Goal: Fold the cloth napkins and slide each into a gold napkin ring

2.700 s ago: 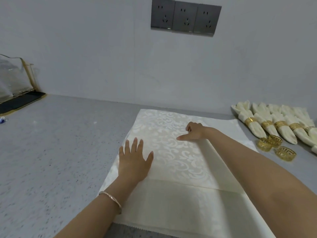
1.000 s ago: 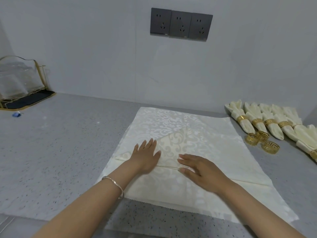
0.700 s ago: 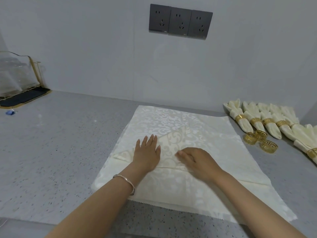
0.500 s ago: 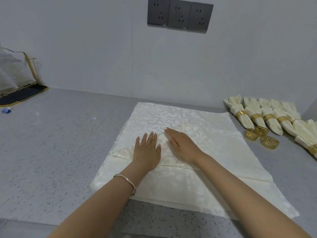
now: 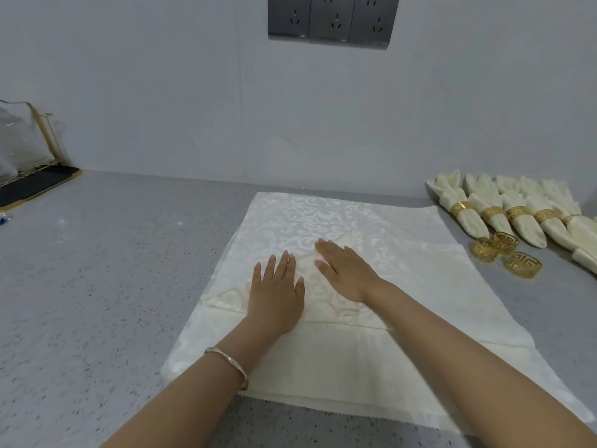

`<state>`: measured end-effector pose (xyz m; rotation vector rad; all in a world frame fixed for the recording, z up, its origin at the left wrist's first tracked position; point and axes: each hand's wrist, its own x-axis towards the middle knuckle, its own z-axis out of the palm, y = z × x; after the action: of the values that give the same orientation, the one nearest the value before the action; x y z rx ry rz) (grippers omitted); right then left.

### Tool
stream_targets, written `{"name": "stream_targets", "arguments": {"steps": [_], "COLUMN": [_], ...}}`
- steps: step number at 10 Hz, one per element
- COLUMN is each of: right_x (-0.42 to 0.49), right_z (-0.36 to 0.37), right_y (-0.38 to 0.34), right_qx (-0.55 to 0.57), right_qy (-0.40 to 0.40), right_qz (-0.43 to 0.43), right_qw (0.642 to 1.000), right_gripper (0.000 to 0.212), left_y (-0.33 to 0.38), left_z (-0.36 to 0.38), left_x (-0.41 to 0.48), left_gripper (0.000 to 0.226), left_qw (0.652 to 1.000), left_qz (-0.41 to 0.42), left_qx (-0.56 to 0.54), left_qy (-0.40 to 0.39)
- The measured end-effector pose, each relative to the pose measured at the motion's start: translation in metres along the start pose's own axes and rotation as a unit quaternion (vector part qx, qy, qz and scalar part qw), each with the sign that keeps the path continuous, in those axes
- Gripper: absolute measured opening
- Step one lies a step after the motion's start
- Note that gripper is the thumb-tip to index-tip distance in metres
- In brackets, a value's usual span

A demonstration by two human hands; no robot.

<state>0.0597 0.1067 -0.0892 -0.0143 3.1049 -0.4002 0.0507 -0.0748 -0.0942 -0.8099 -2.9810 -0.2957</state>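
1. Left hand (image 5: 277, 297) lies flat, fingers straight, pressing the cream napkin (image 5: 361, 318) on the grey surface (image 5: 97, 286).
2. Right hand (image 5: 347, 273) – flat too – presses the folded flap just beside it.
3. Three loose gold rings (image 5: 504, 255) sit well right of the right hand, by the ringed napkins (image 5: 517, 215).

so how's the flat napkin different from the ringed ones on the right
The flat napkin lies spread with one corner folded in; the ringed napkins are bunched into narrow bundles. The flat napkin has no ring; each ringed one sits in a gold ring. Both are cream cloth.
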Motion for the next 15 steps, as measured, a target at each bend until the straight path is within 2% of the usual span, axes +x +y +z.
{"name": "stream_targets", "arguments": {"steps": [3, 4, 5, 7, 9, 11, 12, 13, 14, 15], "right_x": [0.015, 0.005, -0.019, -0.063, -0.064, -0.053, -0.050, -0.047, -0.057, -0.081], "right_z": [-0.017, -0.026, -0.045, -0.065, -0.074, -0.101, -0.104, -0.110, -0.124, -0.137], "right_y": [0.040, 0.053, 0.084, 0.151, 0.168, 0.175, 0.181, 0.178, 0.167, 0.157], "right_qx": [-0.025, 0.044, 0.043, 0.045, 0.046, -0.005, -0.021, -0.076, -0.106, -0.059], "right_qy": [-0.011, 0.043, 0.112, 0.100, 0.042, -0.019, -0.040, -0.048, 0.005, 0.072], "right_qz": [0.077, 0.091, 0.136, 0.233, 0.240, 0.261, 0.278, 0.286, 0.248, 0.208], "right_qw": [0.997, 0.994, 0.983, 0.966, 0.969, 0.965, 0.960, 0.954, 0.963, 0.974], "right_gripper": [0.059, 0.058, 0.054, 0.056, 0.073, 0.085, 0.098, 0.094, 0.057, 0.017], "left_y": [0.000, -0.001, 0.004, 0.054, 0.079, 0.080, 0.079, 0.080, 0.079, 0.079], "left_z": [-0.003, -0.007, -0.011, -0.004, 0.015, 0.017, 0.017, 0.017, 0.016, 0.016], "left_x": [-0.001, -0.001, 0.000, 0.010, 0.010, 0.010, 0.010, 0.009, 0.010, 0.010], "left_gripper": [0.056, 0.057, 0.062, 0.064, 0.064, 0.065, 0.066, 0.066, 0.066, 0.066], "left_qw": [1.000, 0.999, 0.998, 0.995, 0.997, 0.997, 0.997, 0.997, 0.997, 0.997], "left_qz": [-0.001, -0.001, 0.009, 0.082, 0.066, 0.060, 0.061, 0.061, 0.061, 0.063], "left_qx": [-0.006, -0.009, -0.011, -0.041, -0.030, -0.032, -0.036, -0.037, -0.038, -0.040], "left_qy": [-0.021, -0.044, -0.056, -0.035, -0.033, -0.023, -0.019, -0.022, -0.024, -0.024]}}
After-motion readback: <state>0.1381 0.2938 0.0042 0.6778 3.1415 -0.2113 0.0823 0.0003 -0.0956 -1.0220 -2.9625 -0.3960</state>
